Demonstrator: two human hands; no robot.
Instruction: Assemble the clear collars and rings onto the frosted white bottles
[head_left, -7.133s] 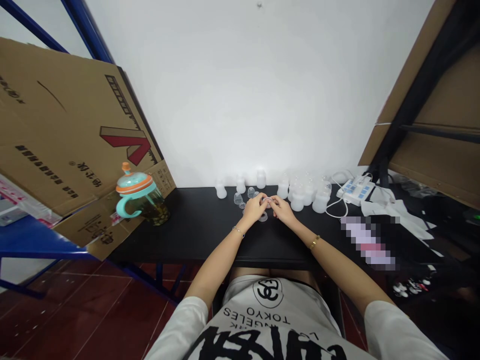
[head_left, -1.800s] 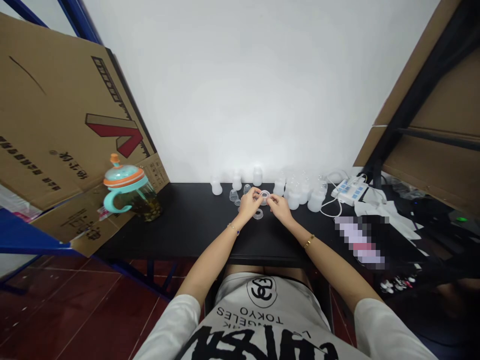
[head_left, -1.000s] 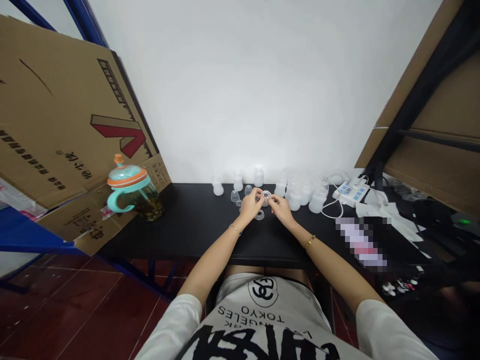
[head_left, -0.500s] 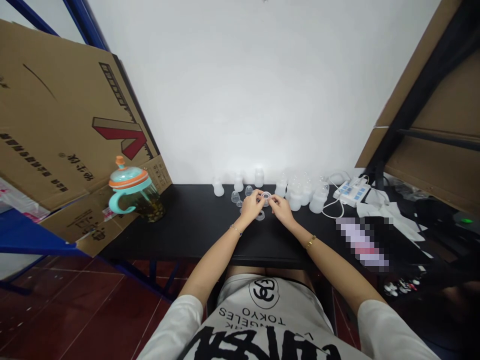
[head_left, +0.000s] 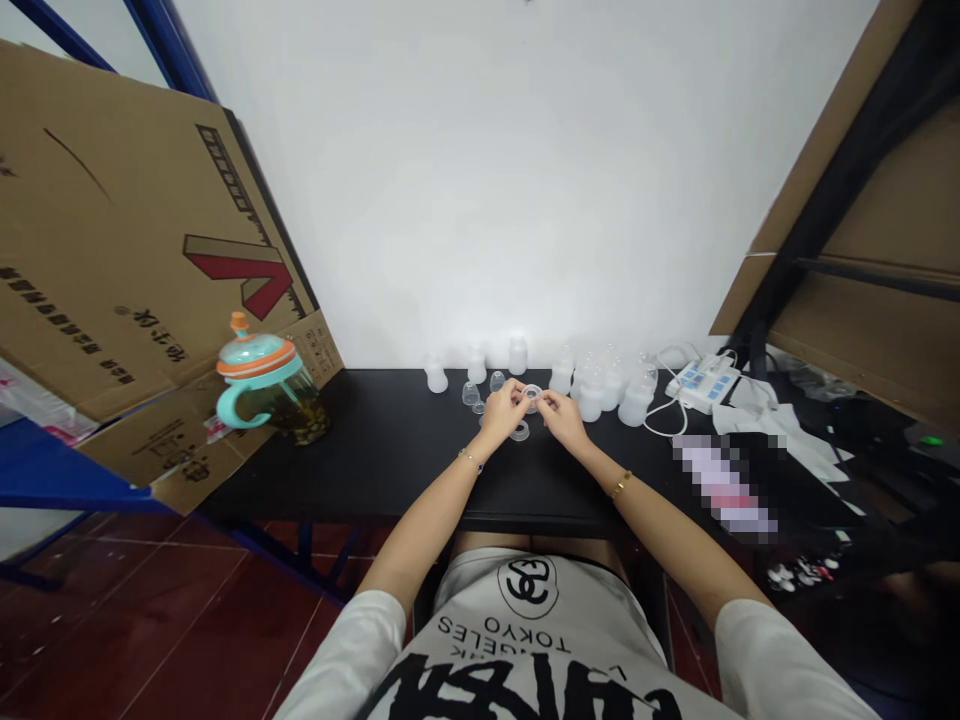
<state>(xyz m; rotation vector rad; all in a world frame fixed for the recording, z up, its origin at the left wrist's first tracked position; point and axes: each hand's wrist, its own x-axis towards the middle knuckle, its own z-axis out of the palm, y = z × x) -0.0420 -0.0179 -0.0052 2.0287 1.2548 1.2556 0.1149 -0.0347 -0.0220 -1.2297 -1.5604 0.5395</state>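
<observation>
Clear silicone ring (head_left: 532, 392) sits pinched between the fingertips of the left hand (head_left: 504, 412) and right hand (head_left: 562, 420) at frame centre, just above a second ring (head_left: 519, 432) on the black table (head_left: 360, 450), with frosted bottles (head_left: 590, 403) just beyond.

White T-shirt (head_left: 480, 600) with black print, chain bracelet (head_left: 471, 461), gold bracelet (head_left: 620, 487)

A black bench (head_left: 390, 450), a teal-and-orange lid (head_left: 256, 357) on a glass mug, dark red floor tiles (head_left: 150, 610), and a white T-shirt (head_left: 525, 620) with black print.

Storeroom-like workspace: blue metal rack (head_left: 172, 50), cardboard box (head_left: 112, 230), black table (head_left: 360, 450).
</observation>
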